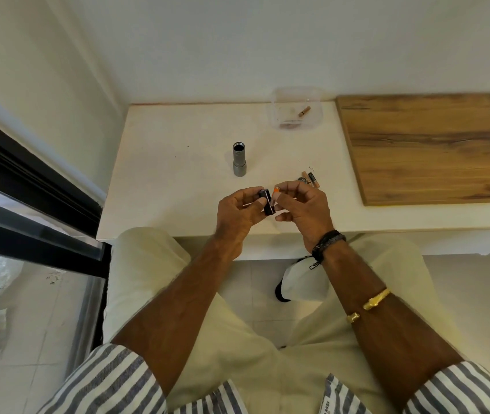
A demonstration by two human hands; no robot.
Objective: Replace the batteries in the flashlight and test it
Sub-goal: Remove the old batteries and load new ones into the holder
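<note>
Your left hand (239, 215) gripping black battery holder (266, 201); right hand (300, 209) pinching orange-tipped battery (275, 195) against it, frame centre. Flashlight body (239, 159) standing open above, spare batteries (309, 178) right. Risk: you seating cell reversed, or dropping it.

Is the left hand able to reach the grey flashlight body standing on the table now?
Probably not at once: the path to the flashlight body looks free, but the left hand is holding a black battery holder, so it must put that down first.
</note>
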